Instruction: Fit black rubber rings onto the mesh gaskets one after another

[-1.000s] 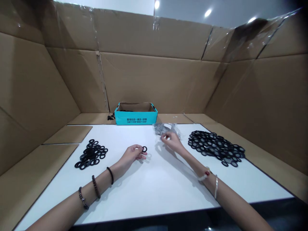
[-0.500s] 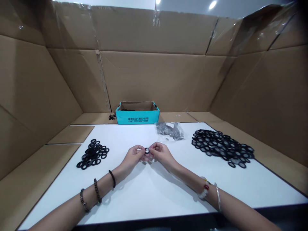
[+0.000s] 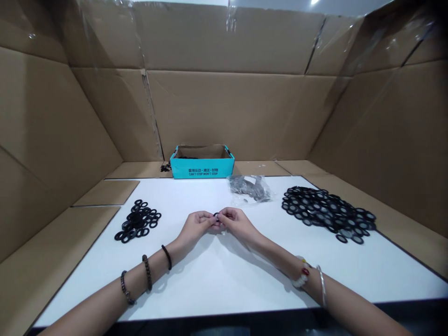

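The left hand point(image 3: 198, 225) and right hand point(image 3: 238, 223) pinch one black rubber ring point(image 3: 216, 215) between their fingertips. Two piles lie outward: a pile of rings point(image 3: 137, 221) at 9 o'clock, a second pile point(image 3: 327, 214) at 3 o'clock. One plastic bag point(image 3: 249, 189) sits at 1 o'clock, one teal box point(image 3: 202, 168) at 12 o'clock.

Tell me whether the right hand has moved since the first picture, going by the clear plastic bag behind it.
Yes. The right hand has drawn back from the clear plastic bag, toward the person and inward, and now meets the left hand at a black ring.
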The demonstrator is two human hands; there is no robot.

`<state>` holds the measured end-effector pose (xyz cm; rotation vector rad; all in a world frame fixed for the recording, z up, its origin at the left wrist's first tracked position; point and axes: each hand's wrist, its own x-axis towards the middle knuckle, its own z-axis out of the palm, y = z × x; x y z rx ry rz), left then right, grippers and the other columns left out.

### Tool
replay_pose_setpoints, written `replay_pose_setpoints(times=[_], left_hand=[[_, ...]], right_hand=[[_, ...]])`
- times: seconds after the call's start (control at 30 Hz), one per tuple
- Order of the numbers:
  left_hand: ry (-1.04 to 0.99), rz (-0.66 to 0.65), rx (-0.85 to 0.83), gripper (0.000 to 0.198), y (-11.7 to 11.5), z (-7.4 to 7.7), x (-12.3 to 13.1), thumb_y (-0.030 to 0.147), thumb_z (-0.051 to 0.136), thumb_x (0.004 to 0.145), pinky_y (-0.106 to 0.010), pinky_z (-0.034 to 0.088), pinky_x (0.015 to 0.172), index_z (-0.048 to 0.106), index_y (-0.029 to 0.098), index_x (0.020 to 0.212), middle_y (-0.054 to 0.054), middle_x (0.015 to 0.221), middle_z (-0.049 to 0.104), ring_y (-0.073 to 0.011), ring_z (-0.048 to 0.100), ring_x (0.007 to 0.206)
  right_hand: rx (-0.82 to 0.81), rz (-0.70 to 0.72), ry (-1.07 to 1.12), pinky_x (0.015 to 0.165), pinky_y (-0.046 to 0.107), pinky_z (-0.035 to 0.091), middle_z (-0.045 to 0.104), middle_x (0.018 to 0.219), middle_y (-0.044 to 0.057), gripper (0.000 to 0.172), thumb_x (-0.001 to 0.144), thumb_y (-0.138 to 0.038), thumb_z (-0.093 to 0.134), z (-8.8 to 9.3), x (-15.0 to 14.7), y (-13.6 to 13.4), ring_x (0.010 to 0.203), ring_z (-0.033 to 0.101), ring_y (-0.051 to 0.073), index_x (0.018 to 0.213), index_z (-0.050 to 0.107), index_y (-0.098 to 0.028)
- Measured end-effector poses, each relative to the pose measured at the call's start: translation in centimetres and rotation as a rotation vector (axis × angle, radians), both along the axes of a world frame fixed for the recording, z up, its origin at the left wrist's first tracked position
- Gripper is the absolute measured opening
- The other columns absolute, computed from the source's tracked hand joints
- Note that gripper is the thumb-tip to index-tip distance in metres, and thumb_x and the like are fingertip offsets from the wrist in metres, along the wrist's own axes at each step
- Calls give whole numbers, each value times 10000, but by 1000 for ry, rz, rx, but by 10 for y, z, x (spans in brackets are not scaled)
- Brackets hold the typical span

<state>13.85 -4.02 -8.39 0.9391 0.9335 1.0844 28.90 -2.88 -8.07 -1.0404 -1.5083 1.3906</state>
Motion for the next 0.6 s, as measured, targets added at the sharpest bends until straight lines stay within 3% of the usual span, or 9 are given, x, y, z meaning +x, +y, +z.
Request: replay_pose_setpoints(times=[0.23,0.4,0.6], left_hand=[[55,5,-38,224,-2,-1,0,270,783,560,-276,503,700,696,89,659,-93,660,705,-181,656,643],[111,117,37,194,-5,-3,0,269,763,580,-264,497,675,702,108,669,-82,676,707,-176,644,652],[272,256,213,116,-17,8,2,223,702,625,-256,488,634,682,120,674,-58,677,703,-181,641,670]], right_hand=[[138,-90,-78,533,220,366,514,637,-11,239,815,-392,468,-7,-7,-7,585,468,110,724,504,-174],[323,-130,-275,601,245,405,589,696,24,150,808,-284,489,3,-3,-11,650,531,139,732,552,-172],[486,-125,-431,602,250,423,619,706,42,131,810,-220,496,18,0,-18,636,554,141,727,578,-160]])
